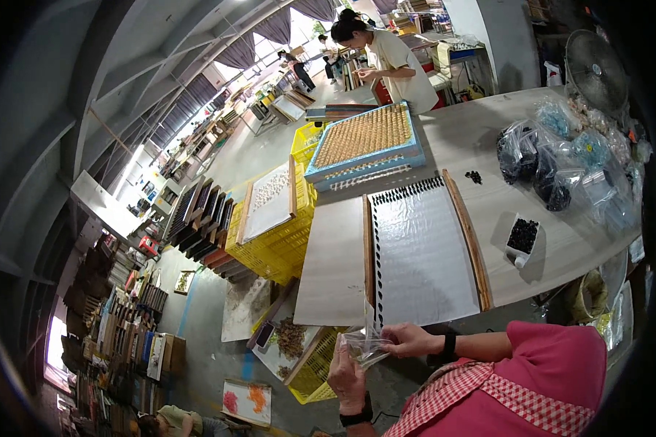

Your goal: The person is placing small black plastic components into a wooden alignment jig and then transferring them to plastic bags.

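Observation:
A clear plastic bag [367, 348] is stretched between my two hands, just off the near edge of the table. My left hand [347, 379] grips one side of it. My right hand [408, 341] pinches the other side; whether anything is inside cannot be made out. Past my hands lies a board covered with a white sheet [430, 255], with a wooden strip [468, 240] along each side. Small black pieces [408, 191] run in a row across its far end and in another line [377, 255] down its left side.
A white container of black pieces [522, 234] stands right of the board, with a small black pile [474, 177] beyond. Plastic bags [539, 160] and a fan [598, 69] are at the far right. A blue tray [364, 142] sits behind; yellow crates [270, 247] are left. Another person [397, 65] stands across the table.

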`<state>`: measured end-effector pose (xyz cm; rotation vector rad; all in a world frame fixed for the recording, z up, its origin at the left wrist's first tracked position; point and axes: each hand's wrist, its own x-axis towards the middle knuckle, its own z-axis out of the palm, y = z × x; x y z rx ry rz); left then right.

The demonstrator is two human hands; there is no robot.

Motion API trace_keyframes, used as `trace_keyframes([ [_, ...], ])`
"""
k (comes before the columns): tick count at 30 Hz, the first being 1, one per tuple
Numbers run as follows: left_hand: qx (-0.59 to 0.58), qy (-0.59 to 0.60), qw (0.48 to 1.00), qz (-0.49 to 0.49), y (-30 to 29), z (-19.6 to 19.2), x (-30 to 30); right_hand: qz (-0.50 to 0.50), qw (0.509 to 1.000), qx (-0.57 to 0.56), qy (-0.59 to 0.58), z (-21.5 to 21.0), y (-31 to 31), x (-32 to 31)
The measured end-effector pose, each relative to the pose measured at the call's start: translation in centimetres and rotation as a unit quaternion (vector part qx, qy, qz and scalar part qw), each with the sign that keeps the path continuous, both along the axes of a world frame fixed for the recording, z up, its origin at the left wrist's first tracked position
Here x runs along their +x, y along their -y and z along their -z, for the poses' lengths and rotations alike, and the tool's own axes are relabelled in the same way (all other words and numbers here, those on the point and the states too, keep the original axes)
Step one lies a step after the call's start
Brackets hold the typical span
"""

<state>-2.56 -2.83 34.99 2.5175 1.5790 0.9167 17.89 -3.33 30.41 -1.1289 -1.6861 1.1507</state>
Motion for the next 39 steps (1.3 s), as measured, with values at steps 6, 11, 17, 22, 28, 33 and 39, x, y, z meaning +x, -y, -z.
trace_keyframes([
  [6,-0.076,-0.004,0.997,0.02,0.9,-1.7,0.6,0.022,0.999,-0.028,0.009,-1.9,-0.9,0.6],
  [11,-0.086,-0.035,0.995,0.042,0.7,-0.9,1.1,0.035,0.993,-0.107,-0.04,-3.5,-2.2,1.2],
  [17,-0.113,0.017,0.993,0.012,0.8,-2.3,0.0,0.06,0.983,0.052,-0.166,-5.2,-1.1,-0.1],
  [22,-0.068,0.097,0.991,0.063,0.7,-0.7,0.2,-0.078,0.969,0.231,0.034,-6.2,-1.4,-3.7],
  [28,-0.027,0.023,0.998,0.052,3.7,-2.3,2.7,-0.088,0.97,0.195,0.119,-5.0,-2.3,-2.8],
  [33,-0.054,-0.075,0.988,0.126,3.9,0.0,5.6,0.023,0.975,0.182,0.124,2.2,-3.8,0.0],
  [39,-0.112,-0.011,0.985,0.133,0.2,-2.5,5.8,-0.145,0.972,0.098,0.158,-1.6,-0.4,2.0],
])
